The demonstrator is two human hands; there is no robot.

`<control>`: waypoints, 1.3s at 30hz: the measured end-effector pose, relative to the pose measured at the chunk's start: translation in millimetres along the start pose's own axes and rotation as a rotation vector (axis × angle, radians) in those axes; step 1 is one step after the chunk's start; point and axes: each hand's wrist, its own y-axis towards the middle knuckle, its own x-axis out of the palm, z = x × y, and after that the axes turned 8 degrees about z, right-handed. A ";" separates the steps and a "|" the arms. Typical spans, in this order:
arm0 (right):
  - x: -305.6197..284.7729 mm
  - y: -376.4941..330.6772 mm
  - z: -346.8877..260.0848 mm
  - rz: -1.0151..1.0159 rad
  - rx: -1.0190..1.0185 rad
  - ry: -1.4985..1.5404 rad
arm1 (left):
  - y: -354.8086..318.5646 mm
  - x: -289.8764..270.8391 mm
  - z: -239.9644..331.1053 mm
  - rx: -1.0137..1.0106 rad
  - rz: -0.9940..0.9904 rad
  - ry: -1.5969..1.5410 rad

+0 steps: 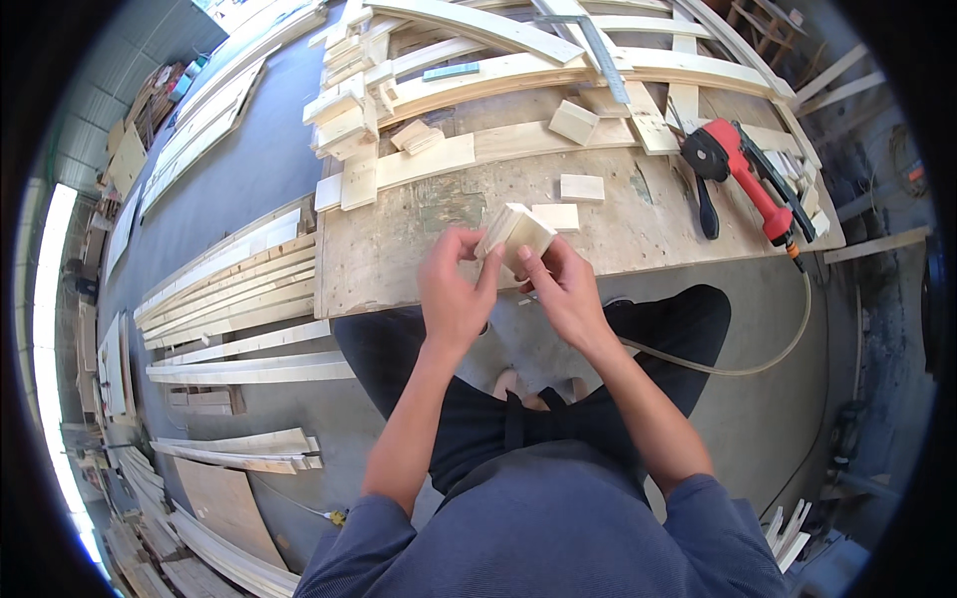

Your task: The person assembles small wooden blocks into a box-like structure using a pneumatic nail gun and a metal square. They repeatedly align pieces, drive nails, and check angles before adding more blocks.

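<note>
Blocks [531, 235], pale wood, apparently two, set face to face. Held tilted between left hand [457, 287] and right hand [568, 291], just above the near edge of the counter [389, 254]. Left hand: gripping the left side, thumb toward the wearer, other fingers curled behind. Right hand: gripping the right side, thumb pressed on the near face, remaining fingers partly hidden.

Writing: on nail gun [743, 184] and teal strip [451, 72], any lettering too small to make out.

Appearance of the blocks: cream to light yellow, flat-faced, straight-edged, short; similar in colour to the loose blocks [582, 187].

Also on the counter: loose blocks, two lying flat just beyond the hands, near each other, another farther off at an angle; boards [429, 164], long, pale, along the far side; metal square, L-shaped [601, 62], resting across boards; teal strip, lying on a board; nail gun, red and black, at the right, with pale hose [739, 373] curving below the edge.
</note>
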 end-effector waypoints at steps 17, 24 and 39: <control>-6.4 -27.2 -95.5 -0.040 -0.368 -0.368 | 27.8 -19.8 52.4 0.132 -0.017 -0.082; -3.8 -21.9 -85.9 0.040 -0.460 -0.351 | 21.1 -4.5 43.0 0.234 -0.002 -0.022; -0.2 -22.5 -77.9 -0.010 -0.423 -0.308 | 0.7 7.0 22.3 0.354 0.159 0.019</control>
